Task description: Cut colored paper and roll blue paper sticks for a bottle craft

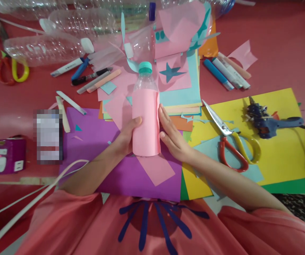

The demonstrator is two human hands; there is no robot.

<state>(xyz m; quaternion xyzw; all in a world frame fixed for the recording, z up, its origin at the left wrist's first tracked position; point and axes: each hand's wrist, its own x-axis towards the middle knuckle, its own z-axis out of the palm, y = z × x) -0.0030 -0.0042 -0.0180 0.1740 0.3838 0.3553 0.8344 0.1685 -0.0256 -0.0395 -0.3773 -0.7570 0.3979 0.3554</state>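
Note:
A clear plastic bottle with a green cap has pink paper wrapped around its body. My left hand grips its left side, the thumb on the front of the paper and the other fingers hidden behind. Against the right edge of the wrap rests my right hand, its fingers stretched out along the paper. Under the bottle are a purple sheet and a loose pink piece.
Red-and-yellow scissors and a blue glue gun lie right on yellow paper. Clear bottles and markers are farther back. A phone and purple box sit left, near a white cable.

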